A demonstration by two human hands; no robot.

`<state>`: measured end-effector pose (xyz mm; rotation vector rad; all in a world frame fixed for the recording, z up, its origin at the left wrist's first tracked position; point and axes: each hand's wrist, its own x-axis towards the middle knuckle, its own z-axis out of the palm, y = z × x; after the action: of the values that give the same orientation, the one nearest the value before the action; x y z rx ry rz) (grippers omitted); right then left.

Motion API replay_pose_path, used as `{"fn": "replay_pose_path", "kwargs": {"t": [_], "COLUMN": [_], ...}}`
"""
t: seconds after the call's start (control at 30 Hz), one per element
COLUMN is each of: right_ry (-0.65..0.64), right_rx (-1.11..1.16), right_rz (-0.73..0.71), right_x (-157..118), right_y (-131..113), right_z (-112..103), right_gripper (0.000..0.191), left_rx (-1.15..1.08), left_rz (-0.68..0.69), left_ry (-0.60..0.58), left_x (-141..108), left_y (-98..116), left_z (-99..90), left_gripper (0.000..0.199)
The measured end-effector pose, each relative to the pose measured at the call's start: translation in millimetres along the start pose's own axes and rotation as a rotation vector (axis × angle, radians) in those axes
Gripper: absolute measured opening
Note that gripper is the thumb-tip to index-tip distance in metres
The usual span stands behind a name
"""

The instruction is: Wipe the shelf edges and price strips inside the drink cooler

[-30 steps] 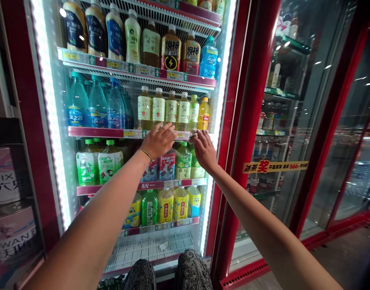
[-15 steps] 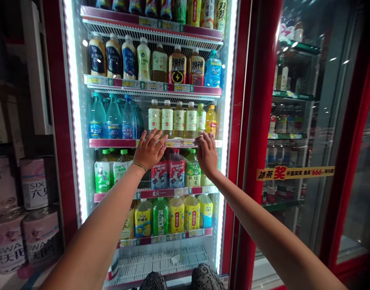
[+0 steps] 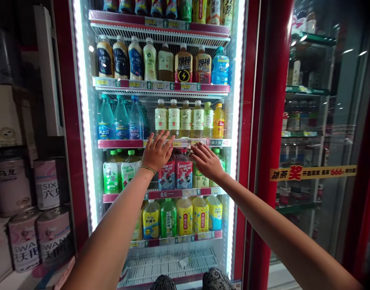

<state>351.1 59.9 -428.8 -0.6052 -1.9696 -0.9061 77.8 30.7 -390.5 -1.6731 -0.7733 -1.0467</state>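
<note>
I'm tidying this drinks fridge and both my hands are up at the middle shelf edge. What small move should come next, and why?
Probably slide the right hand a little further left along the price strip. Its fingertips touch the strip below the tea bottles, and the left hand, fingers spread, rests flat beside it, as if steadying the rail.

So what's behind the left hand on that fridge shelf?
The left hand covers part of the shelf edge and a bottle below it. Red-labelled bottles show beside it; the covered bottle's label cannot be seen.
</note>
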Motion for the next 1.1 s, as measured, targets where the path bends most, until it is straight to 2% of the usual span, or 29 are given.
{"fn": "replay_pose_path", "kwargs": {"t": [0.03, 0.13, 0.17, 0.2, 0.3, 0.33, 0.37, 0.47, 0.5, 0.63, 0.67, 0.77, 0.8, 0.93, 0.97, 1.1], "right_ry": [0.019, 0.291, 0.342, 0.331, 0.105, 0.072, 0.095, 0.320, 0.341, 0.165, 0.175, 0.319, 0.328, 0.184, 0.184, 0.317], "right_rx": [-0.008, -0.052, -0.056, -0.051, -0.030, -0.038, -0.056, -0.123, -0.134, -0.138, -0.143, -0.167, -0.168, -0.148, -0.147, -0.140], "right_rz": [0.030, 0.293, 0.331, 0.307, 0.038, -0.007, 0.007, 0.219, 0.233, -0.012, -0.006, 0.141, 0.139, -0.060, -0.048, 0.154], "right_x": [0, 2, 3, 4, 4, 4, 5, 8, 9, 8, 6, 2, 1, 6, 8, 10], "right_y": [1, 0, -1, -3, -5, -5, -5, -6, -7, -7, -6, -4, -4, -5, -5, -4], "right_z": [0, 2, 4, 5, 8, 8, 7, 8, 9, 10, 10, 9, 9, 9, 9, 9], "right_gripper": [0.040, 0.049, 0.050, 0.050, 0.042, 0.041, 0.043, 0.051, 0.053, 0.052, 0.052, 0.054, 0.054, 0.050, 0.051, 0.059], "left_rx": [0.013, 0.034, 0.032, 0.027, 0.007, 0.003, 0.000, 0.008, 0.013, 0.021, 0.019, 0.003, -0.004, -0.012, -0.013, -0.019], "left_rz": [0.004, 0.014, 0.013, 0.009, -0.008, -0.011, -0.012, 0.003, 0.008, 0.011, 0.010, 0.003, 0.000, 0.000, -0.002, -0.006], "left_ry": [0.005, 0.007, 0.002, -0.003, -0.014, -0.013, -0.011, 0.007, 0.013, 0.030, 0.031, 0.020, 0.014, 0.010, 0.013, 0.017], "left_x": [-1, -2, -2, -2, -2, -2, -2, -2, -2, -2, -2, -2, -3, -3, -3, -3], "left_y": [0, 0, 0, 0, 0, 0, 0, 0, 0, 0, 0, -1, -1, -1, -1, -1], "left_z": [0.1, 0.0, -0.1, -0.3, -0.5, -0.3, -0.2, 0.5, 0.6, 0.6, 0.6, 0.7, 0.7, 0.9, 1.0, 1.9], "left_gripper": [0.046, 0.045, 0.045, 0.045, 0.046, 0.045, 0.045, 0.044, 0.044, 0.043, 0.043, 0.043, 0.043, 0.044, 0.044, 0.043]}}
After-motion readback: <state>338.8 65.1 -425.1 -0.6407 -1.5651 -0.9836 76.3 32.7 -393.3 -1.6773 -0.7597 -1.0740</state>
